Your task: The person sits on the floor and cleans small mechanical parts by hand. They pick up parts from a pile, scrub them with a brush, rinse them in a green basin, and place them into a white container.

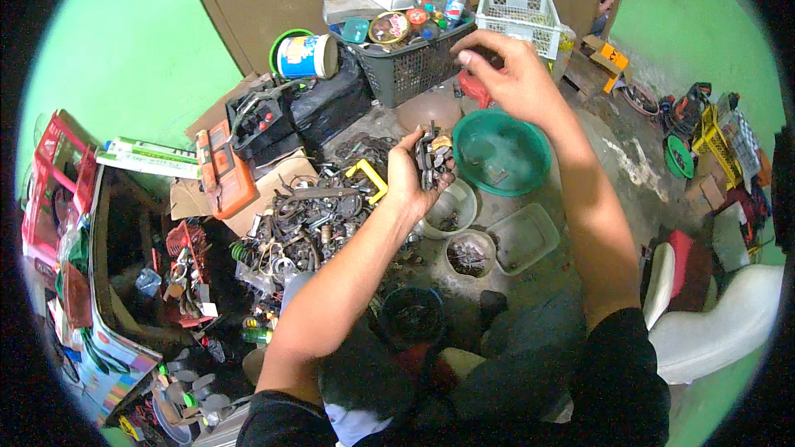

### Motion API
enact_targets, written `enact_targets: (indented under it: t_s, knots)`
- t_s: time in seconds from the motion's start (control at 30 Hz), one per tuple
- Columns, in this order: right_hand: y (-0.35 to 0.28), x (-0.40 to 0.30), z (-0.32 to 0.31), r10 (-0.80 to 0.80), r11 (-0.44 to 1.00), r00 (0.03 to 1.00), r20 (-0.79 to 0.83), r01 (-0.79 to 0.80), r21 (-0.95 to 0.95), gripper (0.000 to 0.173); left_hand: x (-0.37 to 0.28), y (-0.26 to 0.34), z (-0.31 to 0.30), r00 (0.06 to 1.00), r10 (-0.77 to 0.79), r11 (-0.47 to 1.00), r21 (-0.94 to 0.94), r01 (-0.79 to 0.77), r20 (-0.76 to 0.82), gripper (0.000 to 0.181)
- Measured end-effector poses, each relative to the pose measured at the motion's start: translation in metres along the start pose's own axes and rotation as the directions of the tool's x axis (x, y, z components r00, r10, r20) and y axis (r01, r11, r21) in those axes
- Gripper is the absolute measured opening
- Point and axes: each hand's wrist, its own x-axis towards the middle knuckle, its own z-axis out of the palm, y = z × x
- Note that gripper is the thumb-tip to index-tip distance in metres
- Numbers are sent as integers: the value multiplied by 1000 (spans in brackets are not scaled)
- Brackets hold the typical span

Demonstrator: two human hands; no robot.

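Note:
My left hand (410, 174) is cupped around a handful of small metal parts (433, 158), dark and silvery, with a yellowish piece among them. My right hand (512, 74) is raised in front of the dark plastic basket (404, 77), thumb and fingers curved apart; I see nothing held in it. Below it lies a green plastic basin (502, 161) with a few small bits inside. Close under my left hand stand a round translucent tub (463, 202) and a smaller tub of screw-like pieces (472, 254). A rectangular clear container (528, 239) sits beside them.
A heap of metal hardware (323, 223) covers the floor to the left, with a yellow handle (372, 180) on it. An orange tool case (227, 167) rests on cardboard. Bottles and tubs fill the basket; a white crate (518, 15) is behind. A white chair (720, 323) stands right.

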Motion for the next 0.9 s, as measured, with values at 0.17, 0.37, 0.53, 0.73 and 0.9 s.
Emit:
enact_targets:
  t_s: [0.17, 0.37, 0.53, 0.73, 0.9]
  knots:
    - [-60, -26, 19, 54, 998, 971, 234, -49, -29, 32, -56, 13, 21, 875, 469, 800, 479, -360, -125, 24]
    - [-73, -57, 54, 196, 978, 927, 319, -210, 8, 50, -78, 20, 17, 790, 613, 707, 461, -536, -22, 20]
    - [-84, -59, 67, 233, 942, 916, 327, -296, 157, 46, -89, 27, 7, 651, 747, 368, 733, -572, 133, 23]
    - [-77, -63, 63, 171, 965, 946, 274, -217, 146, 35, -96, 32, 9, 854, 517, 596, 690, -410, 61, 26]
    - [-85, -66, 59, 127, 987, 962, 243, -146, 65, 34, -93, 30, 12, 892, 451, 732, 559, -389, 30, 27]
